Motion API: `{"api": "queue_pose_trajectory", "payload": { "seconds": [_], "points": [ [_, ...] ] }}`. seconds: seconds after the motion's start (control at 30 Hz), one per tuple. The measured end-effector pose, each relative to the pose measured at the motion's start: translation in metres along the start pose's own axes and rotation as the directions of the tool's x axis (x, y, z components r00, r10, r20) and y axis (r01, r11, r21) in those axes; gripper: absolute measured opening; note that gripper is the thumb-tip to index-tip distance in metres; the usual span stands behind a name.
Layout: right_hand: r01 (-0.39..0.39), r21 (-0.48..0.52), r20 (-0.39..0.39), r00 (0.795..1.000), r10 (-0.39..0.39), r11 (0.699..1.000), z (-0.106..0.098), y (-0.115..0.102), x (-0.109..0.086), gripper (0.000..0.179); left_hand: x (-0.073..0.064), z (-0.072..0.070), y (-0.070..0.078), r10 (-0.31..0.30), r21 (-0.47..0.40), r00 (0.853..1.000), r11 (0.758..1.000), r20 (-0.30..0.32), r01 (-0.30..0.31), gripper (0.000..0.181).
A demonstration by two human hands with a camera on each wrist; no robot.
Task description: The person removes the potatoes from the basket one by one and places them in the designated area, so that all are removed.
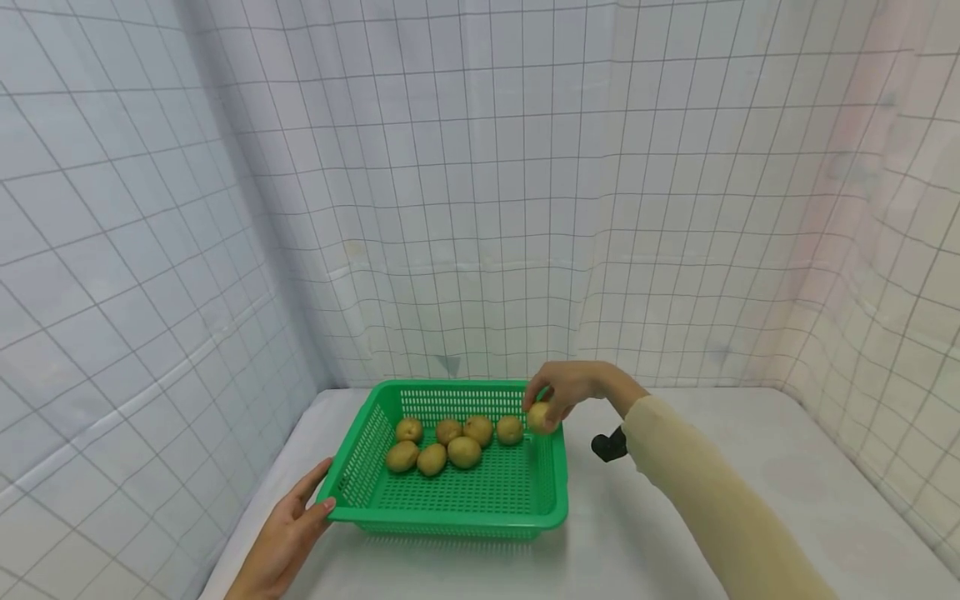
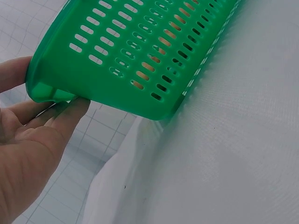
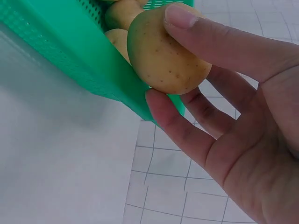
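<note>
A green plastic basket (image 1: pixel 450 523) with slotted walls stands on the white table, and several potatoes (image 1: pixel 464 452) lie inside it, mostly in its back half. My left hand (image 1: pixel 288 527) grips the basket's rim at the front left corner. In the left wrist view, the fingers hold the lip of the basket (image 2: pixel 121 60) from both sides. Over the basket's right side, my right hand (image 1: pixel 573 385) holds a potato (image 3: pixel 163 58) between thumb and fingers. In the right wrist view this potato overlaps the rim and partly hides other potatoes behind it.
A small black object (image 1: pixel 609 447) lies on the table (image 1: pixel 750 475) right of the basket, partly hidden by the right sleeve (image 1: pixel 697 475). White sheeting with a dark grid (image 1: pixel 480 208) hangs behind the table and along both sides.
</note>
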State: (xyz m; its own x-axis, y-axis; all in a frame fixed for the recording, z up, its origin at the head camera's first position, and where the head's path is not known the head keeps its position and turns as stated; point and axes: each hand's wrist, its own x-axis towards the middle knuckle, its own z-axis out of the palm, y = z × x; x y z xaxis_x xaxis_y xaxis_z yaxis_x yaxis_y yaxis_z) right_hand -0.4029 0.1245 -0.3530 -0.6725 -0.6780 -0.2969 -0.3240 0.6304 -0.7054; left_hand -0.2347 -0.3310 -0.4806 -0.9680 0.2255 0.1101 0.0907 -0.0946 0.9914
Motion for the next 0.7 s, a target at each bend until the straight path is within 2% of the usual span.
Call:
{"api": "queue_pose_trajectory", "payload": {
  "seconds": [0.37, 0.7],
  "points": [
    [-0.017, 0.025, -0.035, 0.999, 0.018, 1.0, -0.01, 0.009, -0.014, 0.037, -0.001, 0.0, 0.001, 0.007, 0.006, 1.0, 1.0, 0.001, -0.007, 0.075],
    [-0.062, 0.081, -0.13, 0.989, 0.072, 0.995, -0.016, 0.031, -0.027, 0.039, 0.002, -0.003, -0.002, 0.015, 0.006, 1.0, 1.0, 0.003, -0.015, 0.074]
  ]
}}
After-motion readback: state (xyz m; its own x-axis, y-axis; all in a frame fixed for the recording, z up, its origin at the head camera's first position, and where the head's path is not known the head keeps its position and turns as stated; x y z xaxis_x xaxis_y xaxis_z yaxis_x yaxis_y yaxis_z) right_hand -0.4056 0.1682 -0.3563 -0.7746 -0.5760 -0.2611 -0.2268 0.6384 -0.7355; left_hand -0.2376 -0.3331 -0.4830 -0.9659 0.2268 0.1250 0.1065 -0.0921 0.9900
